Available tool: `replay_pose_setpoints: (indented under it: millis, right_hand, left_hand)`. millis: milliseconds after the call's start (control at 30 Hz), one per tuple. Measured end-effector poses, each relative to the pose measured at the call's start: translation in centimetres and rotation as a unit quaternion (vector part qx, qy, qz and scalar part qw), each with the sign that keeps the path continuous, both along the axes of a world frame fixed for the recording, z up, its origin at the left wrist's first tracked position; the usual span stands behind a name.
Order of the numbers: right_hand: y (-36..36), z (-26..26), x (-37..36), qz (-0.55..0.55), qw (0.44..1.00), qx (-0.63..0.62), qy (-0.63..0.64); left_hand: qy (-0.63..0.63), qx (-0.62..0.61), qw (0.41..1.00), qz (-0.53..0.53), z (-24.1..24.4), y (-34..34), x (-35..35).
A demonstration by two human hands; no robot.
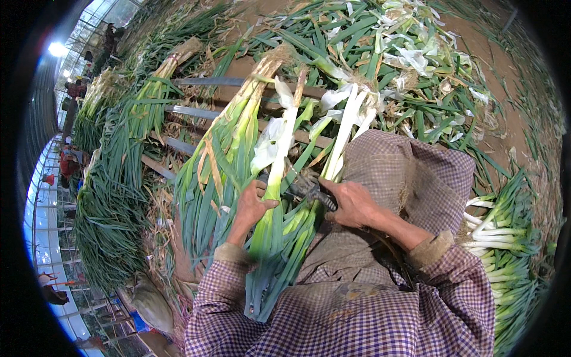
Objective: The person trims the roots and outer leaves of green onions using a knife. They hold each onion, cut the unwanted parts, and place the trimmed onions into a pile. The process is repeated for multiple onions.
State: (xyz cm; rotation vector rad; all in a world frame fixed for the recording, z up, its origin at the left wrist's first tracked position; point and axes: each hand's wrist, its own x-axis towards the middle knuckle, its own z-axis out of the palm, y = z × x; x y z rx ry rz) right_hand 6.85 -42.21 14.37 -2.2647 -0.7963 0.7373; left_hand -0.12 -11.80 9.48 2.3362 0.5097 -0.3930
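A green onion stalk (279,163) with a white shaft, brown root end and loose white outer skins lies in my left hand (252,206), its fingers around the green part. My right hand (352,203) grips the black ribbed handle (324,198) of a tool; the tool's far part is partly hidden by leaves and stalks. Several peeled white stalks (341,129) lean by my knee, just beyond my right hand. Left of my left hand lies an unpeeled bundle of green onions (238,114) with dry roots.
Metal and wooden slats (192,111) lie under the bundles. Leaf trimmings (415,62) are heaped ahead. More bundles (111,227) line the left side, beside a filled sack (151,303). Cleaned green onions (502,241) lie at the right. People are visible at the far left.
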Motion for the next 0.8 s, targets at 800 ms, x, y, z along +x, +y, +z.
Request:
replay_pose_setpoints:
  millis: [800]
  right_hand:
    - [4.3,-5.7,11.3,-0.172,0.985,-0.025,-0.005]
  left_hand:
    - [0.058,0.029,0.991,-0.113,-0.9,-1.0,2.1]
